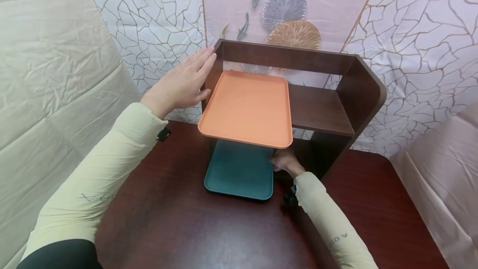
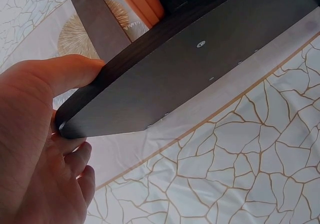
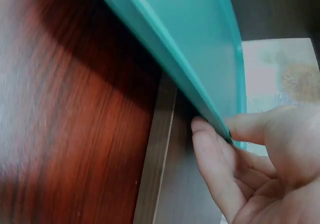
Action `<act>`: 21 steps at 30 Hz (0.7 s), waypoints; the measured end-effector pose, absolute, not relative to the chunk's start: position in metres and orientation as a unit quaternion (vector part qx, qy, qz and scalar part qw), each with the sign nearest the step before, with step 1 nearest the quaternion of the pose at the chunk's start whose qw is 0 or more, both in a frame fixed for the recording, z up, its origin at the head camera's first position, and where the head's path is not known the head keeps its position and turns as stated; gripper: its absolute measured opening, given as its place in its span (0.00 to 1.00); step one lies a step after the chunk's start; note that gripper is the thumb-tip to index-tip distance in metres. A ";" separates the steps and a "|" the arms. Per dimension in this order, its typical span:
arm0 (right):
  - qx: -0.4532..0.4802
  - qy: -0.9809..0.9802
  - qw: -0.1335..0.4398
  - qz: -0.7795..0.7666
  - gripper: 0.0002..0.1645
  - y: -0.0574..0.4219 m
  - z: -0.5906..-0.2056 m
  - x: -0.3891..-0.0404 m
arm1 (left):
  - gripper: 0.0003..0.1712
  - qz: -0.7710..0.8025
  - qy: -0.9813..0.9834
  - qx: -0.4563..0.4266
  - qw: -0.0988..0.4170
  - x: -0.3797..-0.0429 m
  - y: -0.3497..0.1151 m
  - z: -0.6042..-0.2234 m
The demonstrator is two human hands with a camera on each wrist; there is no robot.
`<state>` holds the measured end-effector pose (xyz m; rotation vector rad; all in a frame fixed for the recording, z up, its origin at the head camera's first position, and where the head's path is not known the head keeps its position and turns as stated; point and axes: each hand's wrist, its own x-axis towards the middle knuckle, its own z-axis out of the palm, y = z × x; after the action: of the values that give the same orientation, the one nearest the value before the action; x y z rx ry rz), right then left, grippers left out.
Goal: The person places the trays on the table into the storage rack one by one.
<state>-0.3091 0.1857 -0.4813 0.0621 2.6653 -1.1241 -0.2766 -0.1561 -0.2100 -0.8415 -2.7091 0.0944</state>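
A dark brown wooden shelf (image 1: 317, 103) stands on the table. An orange tray (image 1: 248, 107) lies on its upper level and juts out over the front edge. Below it, a teal tray (image 1: 239, 173) extends out of the lower compartment, its rear part hidden under the orange one. With thumb and fingers, my right hand (image 1: 285, 162) pinches the teal tray's right edge, clearer in the right wrist view (image 3: 260, 159). My left hand (image 1: 183, 80) rests against the shelf's left side panel (image 2: 150, 78), fingers extended, thumb touching its edge.
A dark red wooden table (image 1: 164, 202) spreads under the shelf. Behind hangs a patterned cloth (image 1: 149, 11) with gold lines and a pink middle panel. Plain pale cloth (image 1: 56, 74) drapes along the left, and more (image 1: 444, 169) on the right.
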 end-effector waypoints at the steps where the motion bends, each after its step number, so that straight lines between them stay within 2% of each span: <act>1: 0.019 0.918 0.117 -0.379 0.10 0.186 -0.481 -0.310 | 0.50 0.033 -0.944 -0.293 0.151 -0.277 -0.156 -0.210; 4: 0.020 0.925 0.102 -0.367 0.07 0.188 -0.484 -0.312 | 0.50 0.031 -0.944 -0.292 0.150 -0.276 -0.156 -0.210; 9: 0.006 0.935 0.085 -0.346 0.13 0.189 -0.487 -0.311 | 0.50 0.032 -0.945 -0.291 0.147 -0.275 -0.155 -0.209; 14: -0.043 0.961 0.060 -0.266 0.07 0.189 -0.486 -0.308 | 0.50 0.032 -0.946 -0.290 0.142 -0.275 -0.154 -0.208; 16: -0.058 0.967 0.053 -0.244 0.10 0.188 -0.483 -0.305 | 0.50 0.031 -0.947 -0.289 0.140 -0.275 -0.155 -0.208; 21: -0.081 0.970 0.025 -0.228 0.25 0.189 -0.476 -0.294 | 0.50 0.034 -0.947 -0.288 0.137 -0.275 -0.154 -0.207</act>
<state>-0.2941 0.1892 -0.4758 -0.2512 3.0007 -0.7043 -0.2753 -0.1545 -0.2073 -0.8329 -2.7403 0.0978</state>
